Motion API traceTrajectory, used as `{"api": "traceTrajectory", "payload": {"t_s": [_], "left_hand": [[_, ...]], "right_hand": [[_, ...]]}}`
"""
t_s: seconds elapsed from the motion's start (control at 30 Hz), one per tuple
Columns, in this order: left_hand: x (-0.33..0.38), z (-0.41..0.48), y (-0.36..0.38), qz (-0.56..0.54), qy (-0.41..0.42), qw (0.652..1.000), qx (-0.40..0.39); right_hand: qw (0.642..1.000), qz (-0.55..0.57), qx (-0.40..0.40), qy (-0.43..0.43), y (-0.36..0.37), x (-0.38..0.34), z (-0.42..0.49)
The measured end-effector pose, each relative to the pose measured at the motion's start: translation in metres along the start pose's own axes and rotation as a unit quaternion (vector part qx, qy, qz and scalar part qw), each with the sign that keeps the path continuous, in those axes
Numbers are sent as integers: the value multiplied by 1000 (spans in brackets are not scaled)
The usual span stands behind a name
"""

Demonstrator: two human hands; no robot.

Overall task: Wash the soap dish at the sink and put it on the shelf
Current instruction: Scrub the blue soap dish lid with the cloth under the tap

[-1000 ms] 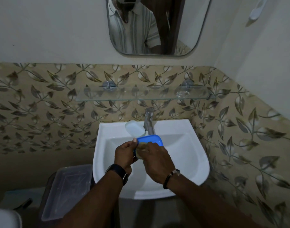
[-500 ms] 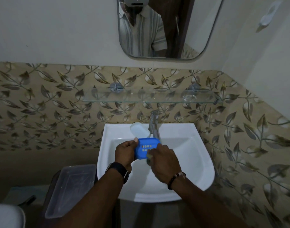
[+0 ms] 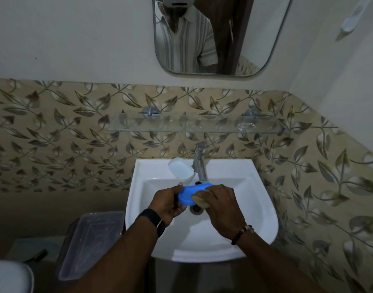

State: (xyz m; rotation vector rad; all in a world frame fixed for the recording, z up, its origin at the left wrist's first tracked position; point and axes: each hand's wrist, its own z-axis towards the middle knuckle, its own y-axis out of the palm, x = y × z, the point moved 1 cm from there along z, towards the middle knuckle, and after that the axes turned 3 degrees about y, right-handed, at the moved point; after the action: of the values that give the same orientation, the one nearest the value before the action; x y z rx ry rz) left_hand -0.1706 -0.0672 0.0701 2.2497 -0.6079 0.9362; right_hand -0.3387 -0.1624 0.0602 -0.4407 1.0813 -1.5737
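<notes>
Over the white sink [image 3: 261,227], just above the drain, my left hand [image 3: 168,203] grips the blue soap dish [image 3: 190,192] by its left end, flat with its edge toward me. My right hand [image 3: 220,205] presses a yellowish sponge [image 3: 200,200] against the dish's right side. The tap [image 3: 199,163] stands right behind the dish; no running water shows. Higher up on the tiled wall hangs the glass shelf [image 3: 194,124].
A translucent white lid [image 3: 180,170] rests on the sink's back rim left of the tap. A lidded clear plastic bin [image 3: 92,240] stands left of the sink. A mirror [image 3: 215,34] hangs above the shelf. A small clear object [image 3: 247,126] lies on the shelf's right end.
The soap dish has been turned from facing me with its holes showing to lying flat, edge-on. My right hand with the sponge has shifted along its right side. The view has tilted slightly.
</notes>
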Motion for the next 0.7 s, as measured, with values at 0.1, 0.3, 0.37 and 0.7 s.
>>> {"api": "traceTrajectory", "payload": {"t_s": [0.1,0.3,0.37,0.7], "left_hand": [[-1,-2,-1,126,144,981,-20],[2,-16,-4,376,377,841,-100],[6,-19,1,364,337,852,-167],[-2,-32,21,309,417,842,-150]], "right_hand": [[995,85,-17,40,-12,9,9],[913,356,-91,180,-33,33,17],[929,323,-59,172,-34,33,18],[988,145,43,-39,-47,8,22]]}}
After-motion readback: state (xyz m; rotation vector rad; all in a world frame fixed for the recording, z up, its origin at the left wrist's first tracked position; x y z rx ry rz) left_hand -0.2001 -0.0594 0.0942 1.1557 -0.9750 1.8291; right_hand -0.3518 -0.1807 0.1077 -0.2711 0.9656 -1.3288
